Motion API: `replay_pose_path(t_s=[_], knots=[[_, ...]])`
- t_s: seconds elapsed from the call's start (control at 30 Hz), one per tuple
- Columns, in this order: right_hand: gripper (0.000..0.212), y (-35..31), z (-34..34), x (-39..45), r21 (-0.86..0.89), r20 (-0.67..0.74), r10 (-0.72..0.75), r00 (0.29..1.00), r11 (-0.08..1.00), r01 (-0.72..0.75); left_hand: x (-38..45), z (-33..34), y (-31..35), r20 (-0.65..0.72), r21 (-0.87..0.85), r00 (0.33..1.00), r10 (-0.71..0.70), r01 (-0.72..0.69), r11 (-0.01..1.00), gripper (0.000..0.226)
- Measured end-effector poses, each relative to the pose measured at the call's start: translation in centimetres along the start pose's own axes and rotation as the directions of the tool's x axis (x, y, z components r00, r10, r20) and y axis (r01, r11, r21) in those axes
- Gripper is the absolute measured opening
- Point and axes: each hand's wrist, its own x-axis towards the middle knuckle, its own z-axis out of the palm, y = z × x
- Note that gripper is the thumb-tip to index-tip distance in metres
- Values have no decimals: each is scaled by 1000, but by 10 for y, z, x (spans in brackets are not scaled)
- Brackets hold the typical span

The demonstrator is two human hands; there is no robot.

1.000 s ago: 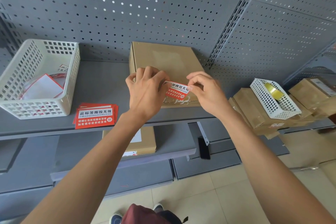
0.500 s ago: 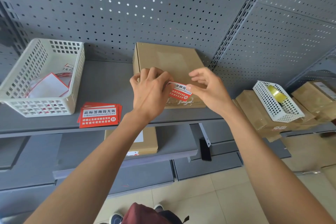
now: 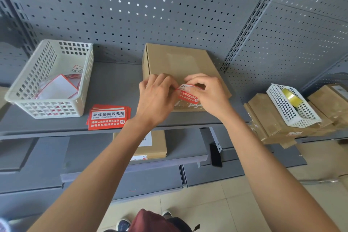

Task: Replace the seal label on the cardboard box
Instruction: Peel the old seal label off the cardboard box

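A flat brown cardboard box [image 3: 178, 62] lies on the grey shelf against the pegboard. Over its front edge I hold a red and white seal label [image 3: 188, 95] with both hands. My left hand [image 3: 156, 96] pinches the label's left end. My right hand [image 3: 209, 92] grips its right side, fingers curled over the top. The label is bent and partly hidden by my fingers. Torn white residue shows on the box's front edge under the label.
A stack of red seal labels [image 3: 108, 117] lies on the shelf [image 3: 116, 84] left of the box. A white basket [image 3: 50, 79] with peeled backing paper stands at far left. At right, a small white basket [image 3: 291, 107] with a tape roll rests on more boxes [image 3: 267, 118].
Both hands have drawn closer together over the box's front edge. The right hand's fingers have curled down onto the label, which now bends more.
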Motion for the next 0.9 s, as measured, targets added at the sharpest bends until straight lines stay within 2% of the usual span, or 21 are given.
replay_pose_path(t_s=[0.23,0.43,0.63,0.73,0.9], knots=[[8,1,0,-2,27,-19,7,1000,1000,-6,2,-4,2,-17,-56,999,-36,35,998,7],[8,4,-2,-1,71,3,14,1000,997,-14,1,0,0,-24,-19,1000,-18,18,1000,8],[36,-2,-3,2,112,65,63,996,991,-70,0,3,0,-31,-14,1000,-3,2,1000,11],[26,-7,2,1,59,109,50,993,997,-57,0,3,-2,-24,-16,1000,-1,0,1000,12],[12,-7,4,1,83,95,52,994,995,-60,-5,-2,-5,-9,-59,999,45,-46,997,12]])
